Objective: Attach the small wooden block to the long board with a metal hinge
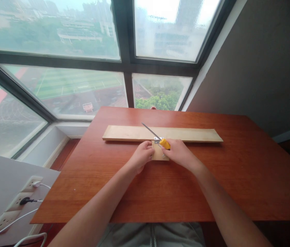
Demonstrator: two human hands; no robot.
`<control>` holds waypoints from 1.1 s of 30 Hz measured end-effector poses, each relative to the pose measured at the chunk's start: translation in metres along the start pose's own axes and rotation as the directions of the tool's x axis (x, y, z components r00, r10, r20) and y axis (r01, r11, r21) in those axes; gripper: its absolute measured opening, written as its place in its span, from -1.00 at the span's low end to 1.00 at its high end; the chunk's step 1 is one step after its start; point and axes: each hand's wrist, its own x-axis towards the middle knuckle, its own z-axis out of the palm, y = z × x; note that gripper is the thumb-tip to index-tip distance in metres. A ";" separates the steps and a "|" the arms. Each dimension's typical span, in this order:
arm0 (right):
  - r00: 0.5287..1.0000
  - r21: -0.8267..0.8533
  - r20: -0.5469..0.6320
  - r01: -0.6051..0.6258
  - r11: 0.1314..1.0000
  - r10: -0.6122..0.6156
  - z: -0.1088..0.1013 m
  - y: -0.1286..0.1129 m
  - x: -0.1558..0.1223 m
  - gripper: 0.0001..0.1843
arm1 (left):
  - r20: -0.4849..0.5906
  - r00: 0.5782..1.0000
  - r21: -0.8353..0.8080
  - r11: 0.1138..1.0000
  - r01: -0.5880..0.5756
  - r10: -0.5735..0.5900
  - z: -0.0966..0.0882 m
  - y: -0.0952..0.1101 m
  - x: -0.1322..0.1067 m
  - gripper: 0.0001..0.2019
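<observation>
A long pale wooden board (191, 134) lies across the reddish wooden table (237, 178). A small wooden block (157, 154) butts against its near edge, with a metal bracket (157, 139) at the joint. My left hand (141, 157) is curled against the block's left side. My right hand (179, 153) is closed round a yellow-handled screwdriver (164, 143). The screwdriver's metal shaft slants up and left over the board.
The table stands against a large window with dark frames (125, 67). At the lower left a white ledge carries wall sockets (25, 200) with plugs and white cables. A grey wall (263, 68) rises on the right.
</observation>
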 end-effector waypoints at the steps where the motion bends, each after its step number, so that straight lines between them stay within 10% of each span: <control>1: 1.000 0.006 -0.001 -0.001 1.000 0.001 0.000 -0.001 0.000 -0.84 | 0.004 1.000 0.000 1.000 -0.003 0.003 0.000 0.000 0.000 -0.72; 14: 0.997 0.016 -0.077 -0.008 1.000 0.010 0.003 -0.007 0.008 -0.87 | -0.011 1.000 -0.006 1.000 0.005 -0.005 0.000 -0.001 0.000 -0.75; 26: 0.997 0.354 0.073 -0.047 0.934 0.023 -0.018 -0.001 -0.003 -0.84 | -0.017 1.000 0.009 1.000 0.001 0.000 -0.001 -0.003 0.002 -0.73; 33: 0.981 0.241 -0.194 0.057 0.969 -0.009 -0.025 -0.007 0.013 -0.95 | -0.020 1.000 -0.013 1.000 -0.006 0.006 0.001 -0.002 0.001 -0.74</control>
